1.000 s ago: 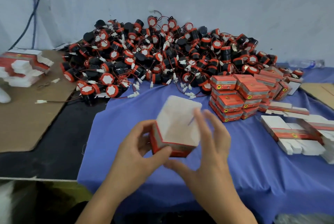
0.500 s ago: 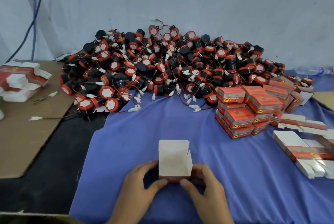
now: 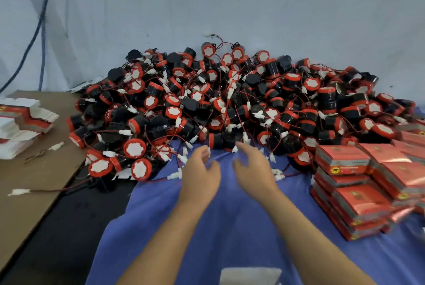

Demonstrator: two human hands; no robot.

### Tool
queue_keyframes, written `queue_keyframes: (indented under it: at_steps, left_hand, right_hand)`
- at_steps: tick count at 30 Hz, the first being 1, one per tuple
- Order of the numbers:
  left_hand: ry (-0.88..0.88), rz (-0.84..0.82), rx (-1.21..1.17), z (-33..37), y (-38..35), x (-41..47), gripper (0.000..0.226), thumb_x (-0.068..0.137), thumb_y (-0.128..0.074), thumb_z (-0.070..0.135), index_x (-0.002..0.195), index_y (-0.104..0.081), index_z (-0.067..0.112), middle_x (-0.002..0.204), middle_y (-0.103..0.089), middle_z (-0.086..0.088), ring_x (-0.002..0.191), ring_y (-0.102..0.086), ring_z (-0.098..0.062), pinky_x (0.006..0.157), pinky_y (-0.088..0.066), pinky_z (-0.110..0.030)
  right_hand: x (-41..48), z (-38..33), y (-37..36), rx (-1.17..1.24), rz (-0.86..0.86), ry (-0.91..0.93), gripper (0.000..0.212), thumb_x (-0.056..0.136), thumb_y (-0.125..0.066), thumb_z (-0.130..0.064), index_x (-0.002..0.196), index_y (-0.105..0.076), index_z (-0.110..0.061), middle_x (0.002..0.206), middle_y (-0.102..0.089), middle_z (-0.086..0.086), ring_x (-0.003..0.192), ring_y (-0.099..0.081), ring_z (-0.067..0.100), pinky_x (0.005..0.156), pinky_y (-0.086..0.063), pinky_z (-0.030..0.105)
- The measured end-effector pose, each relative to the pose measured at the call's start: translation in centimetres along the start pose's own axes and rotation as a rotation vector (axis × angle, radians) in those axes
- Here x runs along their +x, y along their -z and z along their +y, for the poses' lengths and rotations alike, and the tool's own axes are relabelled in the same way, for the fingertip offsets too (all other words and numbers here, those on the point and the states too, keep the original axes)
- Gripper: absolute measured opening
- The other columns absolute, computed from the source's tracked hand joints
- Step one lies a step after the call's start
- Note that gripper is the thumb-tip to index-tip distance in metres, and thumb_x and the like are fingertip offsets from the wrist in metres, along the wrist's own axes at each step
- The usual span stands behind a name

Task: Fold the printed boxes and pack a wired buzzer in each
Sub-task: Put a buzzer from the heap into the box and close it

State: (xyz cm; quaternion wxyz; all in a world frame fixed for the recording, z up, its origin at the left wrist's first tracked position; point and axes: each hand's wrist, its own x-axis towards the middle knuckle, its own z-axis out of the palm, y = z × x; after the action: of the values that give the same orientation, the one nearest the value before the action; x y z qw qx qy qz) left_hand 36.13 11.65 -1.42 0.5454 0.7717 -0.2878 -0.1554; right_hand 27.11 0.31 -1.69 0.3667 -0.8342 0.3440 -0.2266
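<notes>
Near one buzzer heap [image 3: 230, 100], left hand [image 3: 200, 175] and right hand [image 3: 251, 169] hover, grips loose, empty; one box [image 3: 250, 276] nearer.

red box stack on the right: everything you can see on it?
The box stack is closed red printed cartons, cardboard by the look, with glossy tops, grey side bands and a small yellow-and-black logo. They lie flat in close columns, a few layers high, slightly uneven. It sits on the blue cloth at the right, running off frame. Its far side meets the buzzer pile. The left hand and right hand are clear of it.
</notes>
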Motion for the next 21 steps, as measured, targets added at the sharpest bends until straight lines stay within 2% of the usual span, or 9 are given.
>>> queue_keyframes:
  at_steps: [3, 6, 9, 11, 12, 14, 16, 18, 21]
  left_hand:
    - [0.026, 0.06, 0.184, -0.7, -2.9, 7.1, 0.043, 0.101, -0.051, 0.012, 0.145, -0.048, 0.01, 0.132, -0.063, -0.014, 0.107, -0.063, -0.024, 0.084, -0.047, -0.03]
    - [0.069, 0.106, 0.324, -3.1, -4.8, 11.0, 0.032, 0.102, -0.048, 0.019, 0.133, -0.055, 0.012, 0.12, -0.066, -0.016, 0.113, -0.059, -0.036, 0.093, -0.05, -0.045]
    - [-0.055, 0.172, 0.448, -5.8, -6.1, 11.4, 0.017, 0.104, -0.044, 0.025, 0.107, -0.06, 0.018, 0.1, -0.067, -0.005, 0.11, -0.055, -0.03, 0.093, -0.048, -0.05]
    - [-0.188, 0.235, 0.378, -6.5, -6.3, 11.1, 0.015, 0.1, -0.049, 0.022, 0.086, -0.053, 0.025, 0.08, -0.058, 0.005, 0.094, -0.058, -0.028, 0.079, -0.049, -0.047]
    - [-0.254, 0.259, 0.312, -6.7, -6.3, 11.4, 0.017, 0.099, -0.053, 0.019, 0.083, -0.053, 0.025, 0.077, -0.057, 0.007, 0.087, -0.06, -0.026, 0.074, -0.049, -0.045]
    - [-0.328, 0.277, 0.141, -6.7, -5.9, 11.2, 0.01, 0.099, -0.059, 0.018, 0.1, -0.067, 0.024, 0.097, -0.068, 0.008, 0.098, -0.063, -0.02, 0.086, -0.052, -0.041]
    - [-0.339, 0.197, -0.037, -6.1, -5.1, 10.4, 0.021, 0.099, -0.063, 0.028, 0.119, -0.065, 0.033, 0.118, -0.067, 0.015, 0.116, -0.06, -0.009, 0.1, -0.049, -0.03]
    - [-0.289, 0.025, -0.202, -5.1, -4.1, 9.0, 0.017, 0.096, -0.068, 0.037, 0.108, -0.061, 0.047, 0.11, -0.068, 0.021, 0.108, -0.063, 0.0, 0.089, -0.051, -0.02]
    - [-0.267, -0.071, -0.36, -3.5, -3.7, 6.2, 0.021, 0.088, -0.077, 0.033, 0.096, -0.058, 0.032, 0.093, -0.069, 0.01, 0.093, -0.069, -0.01, 0.08, -0.056, -0.026]
  right_hand:
    - [7.8, 0.5, -3.2, -0.447, 0.011, 0.042, 0.054, 0.105, -0.048, -0.038, 0.154, -0.04, -0.018, 0.161, -0.034, 0.005, 0.154, -0.015, 0.028, 0.125, -0.016, 0.048]
    - [11.6, 2.9, -5.7, -0.604, 0.038, 0.062, 0.054, 0.103, -0.044, -0.054, 0.149, -0.046, -0.025, 0.163, -0.03, 0.005, 0.156, -0.001, 0.03, 0.124, -0.005, 0.056]
    - [11.7, 5.3, -7.7, -0.444, 0.202, 0.132, 0.05, 0.101, -0.051, -0.053, 0.143, -0.055, -0.028, 0.16, -0.037, 0.001, 0.156, -0.004, 0.028, 0.123, -0.007, 0.057]
    - [11.3, 6.0, -8.1, -0.329, 0.339, 0.182, 0.048, 0.097, -0.056, -0.053, 0.136, -0.063, -0.027, 0.154, -0.045, 0.004, 0.153, -0.016, 0.032, 0.121, -0.015, 0.06]
    - [11.0, 5.9, -7.9, -0.297, 0.402, 0.21, 0.048, 0.094, -0.056, -0.052, 0.133, -0.065, -0.025, 0.151, -0.049, 0.004, 0.15, -0.023, 0.033, 0.119, -0.021, 0.06]
    - [10.4, 5.3, -7.4, -0.23, 0.464, 0.258, 0.049, 0.094, -0.056, -0.048, 0.132, -0.065, -0.02, 0.143, -0.055, 0.0, 0.146, -0.032, 0.029, 0.117, -0.027, 0.055]
    - [9.3, 4.4, -6.5, -0.037, 0.42, 0.236, 0.041, 0.098, -0.06, -0.042, 0.133, -0.061, -0.021, 0.136, -0.055, -0.01, 0.14, -0.036, 0.018, 0.114, -0.033, 0.046]
    - [7.7, 3.1, -5.2, 0.274, 0.322, 0.177, 0.028, 0.099, -0.063, -0.04, 0.126, -0.057, -0.037, 0.124, -0.056, -0.02, 0.126, -0.048, 0.005, 0.104, -0.043, 0.03]
    - [5.0, 1.2, -2.7, 0.528, 0.241, 0.168, 0.027, 0.097, -0.067, -0.028, 0.12, -0.059, -0.041, 0.099, -0.064, -0.023, 0.096, -0.061, -0.002, 0.083, -0.05, 0.019]
